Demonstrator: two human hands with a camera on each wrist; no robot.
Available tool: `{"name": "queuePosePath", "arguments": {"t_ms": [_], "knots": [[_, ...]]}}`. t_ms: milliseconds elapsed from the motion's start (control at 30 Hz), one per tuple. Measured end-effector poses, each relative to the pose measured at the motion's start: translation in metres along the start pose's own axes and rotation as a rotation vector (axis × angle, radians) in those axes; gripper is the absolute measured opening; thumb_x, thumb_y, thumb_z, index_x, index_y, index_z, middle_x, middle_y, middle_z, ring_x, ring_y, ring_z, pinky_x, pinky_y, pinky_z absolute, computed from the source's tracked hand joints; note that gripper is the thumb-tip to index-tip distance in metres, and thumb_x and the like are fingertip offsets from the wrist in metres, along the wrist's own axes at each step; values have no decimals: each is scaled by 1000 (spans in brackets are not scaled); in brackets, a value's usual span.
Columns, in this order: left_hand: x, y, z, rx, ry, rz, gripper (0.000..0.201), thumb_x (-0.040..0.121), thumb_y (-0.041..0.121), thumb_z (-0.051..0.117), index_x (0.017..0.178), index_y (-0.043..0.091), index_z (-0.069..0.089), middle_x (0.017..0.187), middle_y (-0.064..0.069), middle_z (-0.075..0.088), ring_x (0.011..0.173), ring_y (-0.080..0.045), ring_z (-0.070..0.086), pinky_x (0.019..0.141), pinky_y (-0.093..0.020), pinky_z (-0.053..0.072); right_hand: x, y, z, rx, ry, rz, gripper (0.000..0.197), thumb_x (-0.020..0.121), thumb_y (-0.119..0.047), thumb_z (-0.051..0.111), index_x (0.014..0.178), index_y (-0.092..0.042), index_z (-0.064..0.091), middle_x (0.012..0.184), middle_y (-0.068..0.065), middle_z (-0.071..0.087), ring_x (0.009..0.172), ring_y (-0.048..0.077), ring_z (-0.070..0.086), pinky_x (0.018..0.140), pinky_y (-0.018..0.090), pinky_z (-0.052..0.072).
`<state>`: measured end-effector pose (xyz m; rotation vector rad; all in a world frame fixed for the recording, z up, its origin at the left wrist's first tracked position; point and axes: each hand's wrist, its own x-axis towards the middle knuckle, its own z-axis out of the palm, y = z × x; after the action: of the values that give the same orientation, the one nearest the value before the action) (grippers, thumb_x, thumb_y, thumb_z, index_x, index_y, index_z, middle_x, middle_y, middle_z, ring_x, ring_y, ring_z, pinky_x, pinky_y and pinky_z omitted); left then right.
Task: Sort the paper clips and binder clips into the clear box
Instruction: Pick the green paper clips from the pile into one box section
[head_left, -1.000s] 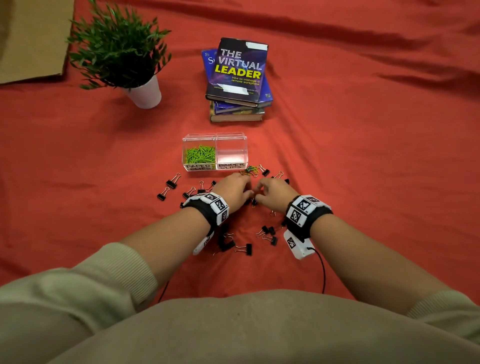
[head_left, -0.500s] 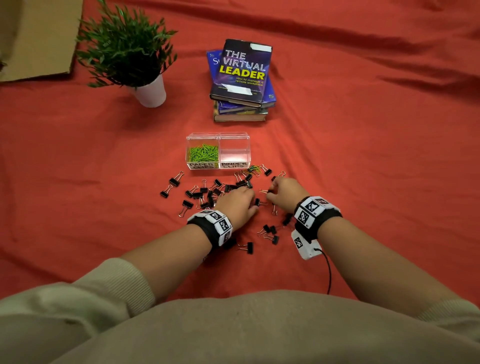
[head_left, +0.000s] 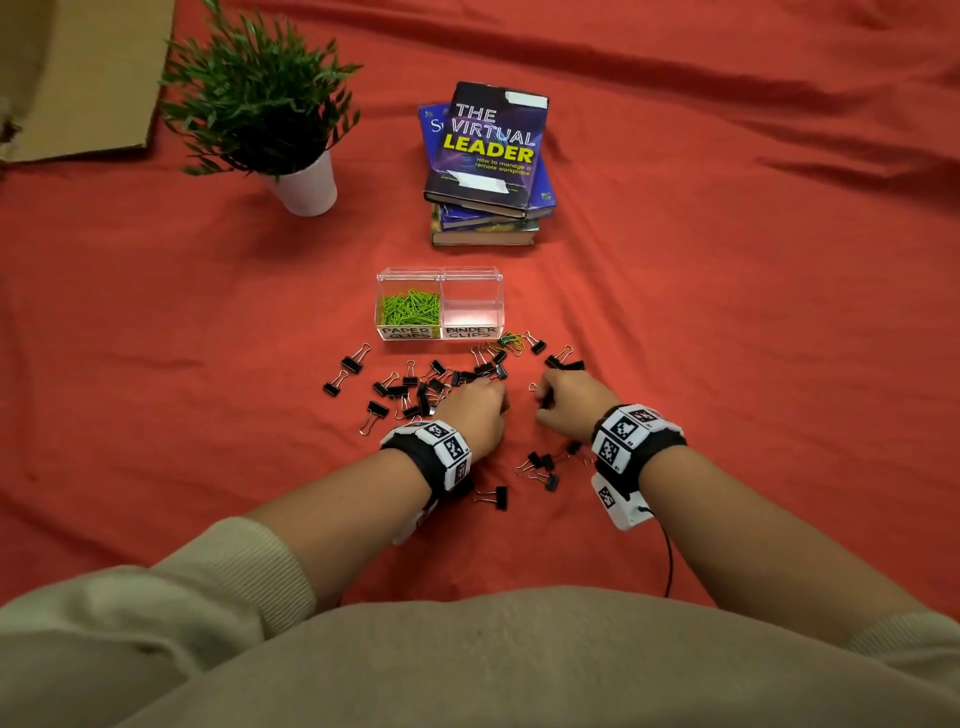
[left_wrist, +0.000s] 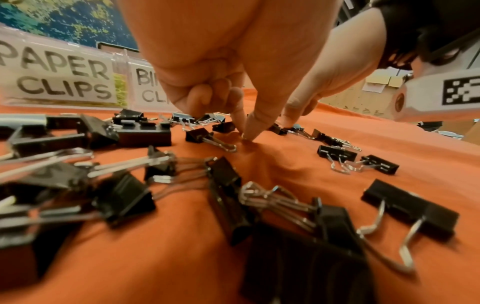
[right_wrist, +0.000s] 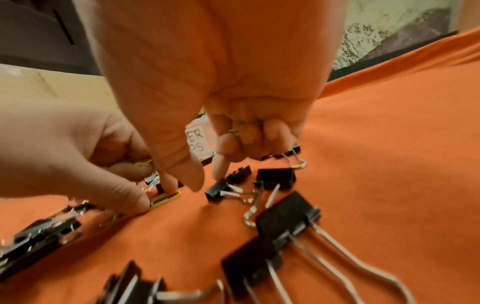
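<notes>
The clear box (head_left: 471, 271) has green paper clips (head_left: 410, 307) in its left cell, labelled PAPER CLIPS (left_wrist: 62, 80); the BINDER CLIPS cell (head_left: 471, 304) holds nothing. Black binder clips (head_left: 410, 387) lie scattered on the red cloth in front of it. My left hand (head_left: 501, 408) pinches a yellow paper clip (right_wrist: 165, 198) against the cloth with thumb and forefinger (left_wrist: 245, 136). My right hand (head_left: 540, 400) is just right of it, fingers curled around a gold paper clip (right_wrist: 235, 131), its forefinger pointing down at a small binder clip (right_wrist: 219, 188). A few mixed paper clips (head_left: 511, 340) lie by the box's front right corner.
A stack of books (head_left: 485, 166) stands behind the box and a potted plant (head_left: 291, 130) at the back left. Cardboard (head_left: 78, 78) lies in the far left corner. More binder clips (head_left: 540, 467) lie between my wrists. Open red cloth spreads right and left.
My left hand has drawn back a little toward me, uncovering the binder clips in front of the box. My right hand has stayed almost where it was.
</notes>
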<state>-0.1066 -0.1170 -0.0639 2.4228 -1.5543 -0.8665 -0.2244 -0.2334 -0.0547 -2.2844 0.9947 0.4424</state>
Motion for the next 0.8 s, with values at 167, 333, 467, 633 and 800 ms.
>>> {"name": "queuePosePath", "arguments": {"t_ms": [167,333,467,633,800], "knots": [[1,-1,5,-2,23,-2,21,89,20,52,106,9,56,115,-12,58,105,-34,58,88,-43,49,19,-10,-15,137,156,-2,13,81,-18,60,92,-15,64,64,-6,54,71,20,58,67,28,47],[4,-3,5,23,-38,-12,22,90,18,50,107,7,55,115,-13,57,105,-35,58,89,-44,49,45,-28,-25,71,213,-13,26,86,-19,56,112,-18,61,98,11,67,90,30,63,74,33,49],[1,-3,-1,33,-90,27,24,87,16,49,108,4,51,115,-18,53,103,-38,55,88,-44,46,54,-28,-23,34,164,8,19,87,-21,59,105,-15,61,102,12,67,92,30,63,76,33,49],[5,-8,-22,-322,36,2,4,88,11,47,91,12,43,86,-9,53,75,-26,50,67,-32,38,50,-19,-13,49,125,57,13,87,-18,56,97,-10,58,100,14,66,91,32,62,77,34,48],[27,-10,-33,-500,126,-56,17,89,7,40,102,15,47,71,-4,55,60,-21,48,60,-33,40,37,-17,-9,-46,26,27,21,91,-16,45,97,-1,57,94,21,65,88,36,62,71,36,46]]}}
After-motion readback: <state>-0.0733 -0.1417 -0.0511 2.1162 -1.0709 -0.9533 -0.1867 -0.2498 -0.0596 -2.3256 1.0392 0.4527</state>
